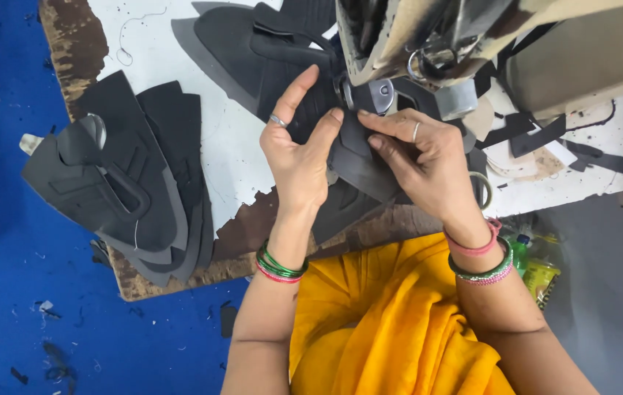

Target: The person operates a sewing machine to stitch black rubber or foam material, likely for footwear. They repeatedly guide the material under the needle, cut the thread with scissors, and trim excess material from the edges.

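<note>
My left hand [298, 146] lies on a dark grey shoe-upper piece [359, 157], fingers spread and pressing it flat beside the metal presser foot [370, 95] of a sewing machine [487, 44]. My right hand [421, 150] pinches the same piece from the right, thumb and forefinger just below the foot. The piece runs under both hands and over the table edge toward my lap. Further dark upper pieces [253, 51] extend behind the needle area.
A stack of cut dark grey upper pieces [129, 183] sits at the left of the worn white table [231, 139]. Dark scraps [589, 153] litter the table at right. A blue floor [4, 292] lies at left, yellow cloth [392, 322] on my lap.
</note>
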